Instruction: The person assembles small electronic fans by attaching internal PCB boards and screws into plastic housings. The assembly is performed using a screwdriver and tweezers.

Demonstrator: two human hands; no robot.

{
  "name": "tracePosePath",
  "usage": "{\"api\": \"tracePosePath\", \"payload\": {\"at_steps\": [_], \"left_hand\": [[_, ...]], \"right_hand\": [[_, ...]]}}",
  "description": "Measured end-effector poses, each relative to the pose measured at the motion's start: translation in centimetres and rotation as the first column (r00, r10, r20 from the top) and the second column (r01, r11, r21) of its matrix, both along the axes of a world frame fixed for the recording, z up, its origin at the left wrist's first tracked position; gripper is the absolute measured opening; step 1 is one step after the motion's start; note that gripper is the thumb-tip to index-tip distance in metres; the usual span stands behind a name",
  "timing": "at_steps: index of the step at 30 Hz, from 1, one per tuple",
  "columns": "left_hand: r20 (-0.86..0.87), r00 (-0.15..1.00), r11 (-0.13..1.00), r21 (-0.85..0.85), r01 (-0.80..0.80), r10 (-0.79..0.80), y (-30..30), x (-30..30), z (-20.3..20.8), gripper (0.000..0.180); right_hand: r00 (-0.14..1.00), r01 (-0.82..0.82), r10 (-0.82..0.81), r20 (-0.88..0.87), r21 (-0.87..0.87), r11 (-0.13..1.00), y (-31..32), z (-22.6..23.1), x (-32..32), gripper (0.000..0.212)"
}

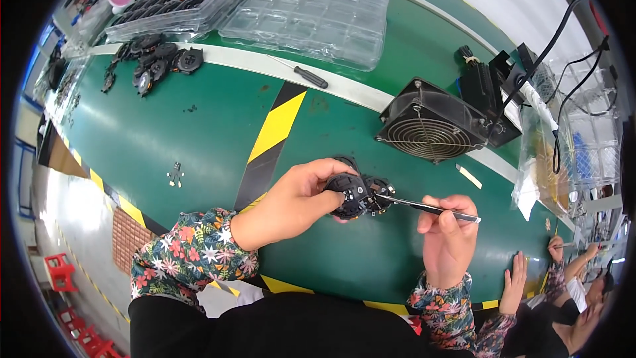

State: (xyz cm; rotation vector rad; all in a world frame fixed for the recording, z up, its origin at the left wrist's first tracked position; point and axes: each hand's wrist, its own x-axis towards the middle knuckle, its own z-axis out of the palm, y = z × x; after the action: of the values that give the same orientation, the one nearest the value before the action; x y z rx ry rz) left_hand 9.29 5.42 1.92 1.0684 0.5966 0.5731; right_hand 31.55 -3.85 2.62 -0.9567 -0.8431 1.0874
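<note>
My left hand (281, 209) is closed around a black plastic assembly (358, 190) made of rounded, joined sections with small metal and pale details. The thumb presses on its near face, and the fingers curl behind it, where they are hidden. Pinched between thumb and fingers of my right hand (449, 235) is a pair of slim metal tweezers (424, 206). Their tips point left and reach the right-hand section of the assembly; whether they grip any small part cannot be made out. Both hands are above the green mat (318, 252).
A black fan (430, 134) with a wire grille stands beyond my right hand. Farther off lie a screwdriver (310, 76), clear trays (311, 10) and a pile of black parts (156, 63). A small loose part (175, 174) rests at left. A co-worker's hand (513, 285) is at lower right.
</note>
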Motion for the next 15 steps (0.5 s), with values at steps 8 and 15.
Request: {"api": "tracePosePath", "payload": {"at_steps": [8,15], "left_hand": [[-0.04,0.997,0.994,-0.091,0.065,-0.069,-0.01,0.04,0.55,0.02],[0.035,0.998,0.989,-0.144,-0.037,0.043,-0.23,-0.19,-0.02,0.011]], "right_hand": [[1.0,-0.001,0.001,0.013,0.011,1.0,0.03,-0.09,0.1,0.024],[1.0,-0.004,0.004,-0.015,0.006,1.0,-0.03,-0.1,-0.04,0.024]]}}
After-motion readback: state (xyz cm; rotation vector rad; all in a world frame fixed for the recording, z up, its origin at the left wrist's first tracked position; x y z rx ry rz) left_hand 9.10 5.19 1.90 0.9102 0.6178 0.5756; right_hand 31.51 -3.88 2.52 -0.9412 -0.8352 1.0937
